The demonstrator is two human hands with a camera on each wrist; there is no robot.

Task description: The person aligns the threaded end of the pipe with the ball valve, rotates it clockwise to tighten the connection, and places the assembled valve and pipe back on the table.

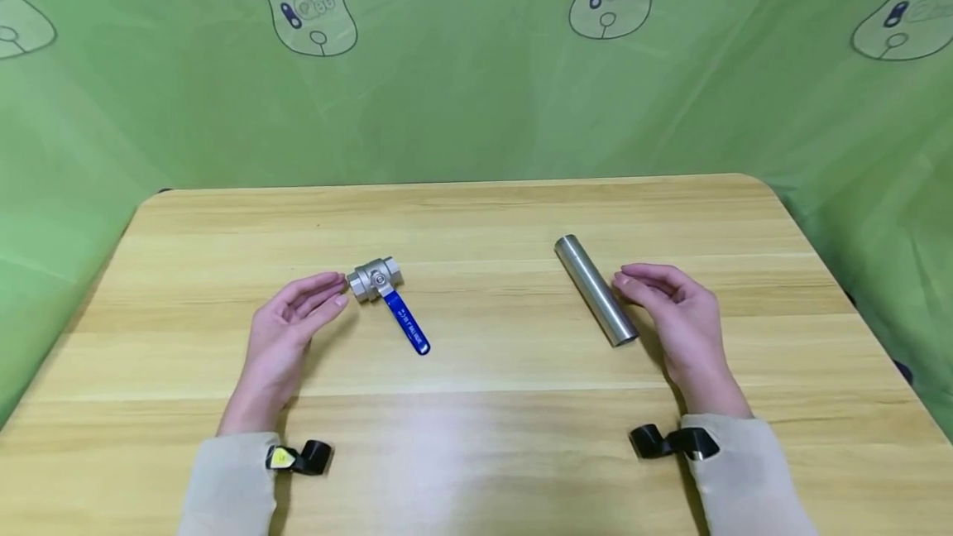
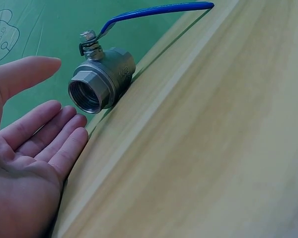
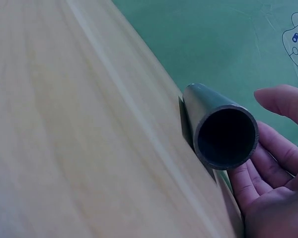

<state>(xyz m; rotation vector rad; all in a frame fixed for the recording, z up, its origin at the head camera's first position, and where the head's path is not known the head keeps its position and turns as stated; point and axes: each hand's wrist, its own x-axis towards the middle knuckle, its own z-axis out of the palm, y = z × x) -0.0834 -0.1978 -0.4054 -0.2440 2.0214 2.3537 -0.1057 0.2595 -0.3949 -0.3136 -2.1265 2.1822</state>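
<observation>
A steel ball valve [image 1: 375,279] with a blue lever handle [image 1: 406,323] lies on the wooden table, left of the middle. Beside its left end is my left hand [image 1: 286,325], thumb and fingers spread apart and nothing held. The left wrist view shows the threaded opening of the ball valve [image 2: 89,94] facing the fingers. On the right, a plain metal tube [image 1: 596,289] lies slanting on the tabletop. My right hand [image 1: 681,321] is at the right side of the tube, fingers relaxed. In the right wrist view the hollow end of the tube [image 3: 223,134] hides some fingertips.
The wooden table [image 1: 476,230] has rounded far corners. Behind it hangs a green cloth [image 1: 462,81] printed with cartoon heads. Black wrist straps [image 1: 673,442] sit over the light sleeves [image 1: 231,482].
</observation>
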